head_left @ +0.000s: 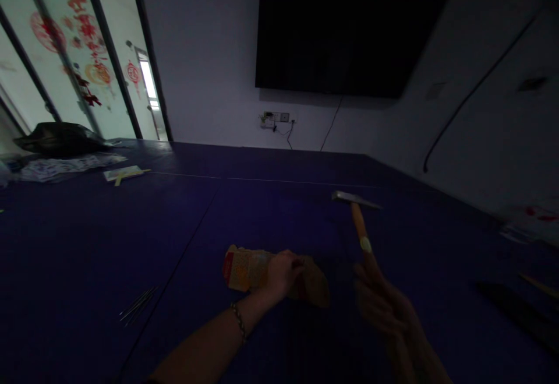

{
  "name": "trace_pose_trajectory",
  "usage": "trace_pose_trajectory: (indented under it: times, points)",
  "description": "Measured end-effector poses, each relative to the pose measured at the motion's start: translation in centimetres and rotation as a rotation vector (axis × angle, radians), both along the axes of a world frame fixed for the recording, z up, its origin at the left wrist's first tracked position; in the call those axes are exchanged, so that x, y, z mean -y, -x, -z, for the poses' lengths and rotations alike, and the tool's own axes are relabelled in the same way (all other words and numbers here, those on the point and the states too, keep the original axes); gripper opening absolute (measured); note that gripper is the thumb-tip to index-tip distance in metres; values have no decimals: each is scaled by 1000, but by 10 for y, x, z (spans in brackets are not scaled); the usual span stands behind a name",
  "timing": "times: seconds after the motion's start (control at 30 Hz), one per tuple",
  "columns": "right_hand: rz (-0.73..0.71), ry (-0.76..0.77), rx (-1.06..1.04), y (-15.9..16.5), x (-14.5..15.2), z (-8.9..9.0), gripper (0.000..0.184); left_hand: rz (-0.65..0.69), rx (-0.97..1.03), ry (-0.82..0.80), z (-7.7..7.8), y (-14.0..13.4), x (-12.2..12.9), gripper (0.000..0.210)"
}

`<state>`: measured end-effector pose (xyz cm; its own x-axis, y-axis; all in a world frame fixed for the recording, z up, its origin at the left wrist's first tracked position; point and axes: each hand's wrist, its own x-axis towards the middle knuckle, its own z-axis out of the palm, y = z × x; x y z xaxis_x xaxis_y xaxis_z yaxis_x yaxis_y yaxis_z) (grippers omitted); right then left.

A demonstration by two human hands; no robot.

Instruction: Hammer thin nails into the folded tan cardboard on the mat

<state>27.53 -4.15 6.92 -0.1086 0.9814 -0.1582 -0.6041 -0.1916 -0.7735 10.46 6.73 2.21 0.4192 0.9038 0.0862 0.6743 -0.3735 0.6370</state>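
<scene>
A hammer [358, 224] with a wooden handle and a metal head is raised in my right hand [382, 302], whose fingers wrap round the lower handle. Its head is over the dark blue surface, to the right of a piece of printed cardboard [247, 268]. That cardboard is brown, with red and orange print at its left end. My left hand [282, 273], a braided band at its wrist, rests on the cardboard with fingers pinched together. Whatever is between those fingers is too dark to make out. Several thin metal rods [138, 305], perhaps long nails, lie to the left.
The dark blue surface [187, 215] reaches to the wall, with thin seams across it. Papers [70, 165] and a black bag [61, 138] lie at the far left, near a small white pad [124, 173]. At the right lies a dark flat object [515, 311].
</scene>
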Motion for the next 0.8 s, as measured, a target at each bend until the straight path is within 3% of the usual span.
trace_pose_trajectory:
  times: [0.07, 0.13, 0.27, 0.37, 0.47, 0.57, 0.67, 0.8]
  points:
    - [-53, -99, -217, -19, -30, 13, 18, -14, 6, -9, 0, 0, 1, 16]
    - [-72, -132, -248, -30, -48, 31, 25, -17, 10, -19, 0, 1, 3, 17]
    - [-66, -176, -295, -33, -56, 60, 25, 1, 29, -76, -1, 1, 12, 28]
    - [-66, -190, -316, -31, -54, 67, 26, -21, 83, -137, -8, 5, 15, 38]
    - [-75, -203, -345, -31, -53, 66, 28, -104, 143, -187, -30, 21, 6, 34]
    - [-43, -207, -381, -33, -54, 65, 22, -186, 124, -223, -59, 60, -11, 27]
    - [-13, -205, -401, -34, -54, 64, 19, -248, 85, -215, -80, 125, -17, 25]
    - [-83, -223, -419, -34, -55, 64, 21, -519, 12, -139, -77, 227, 5, 25]
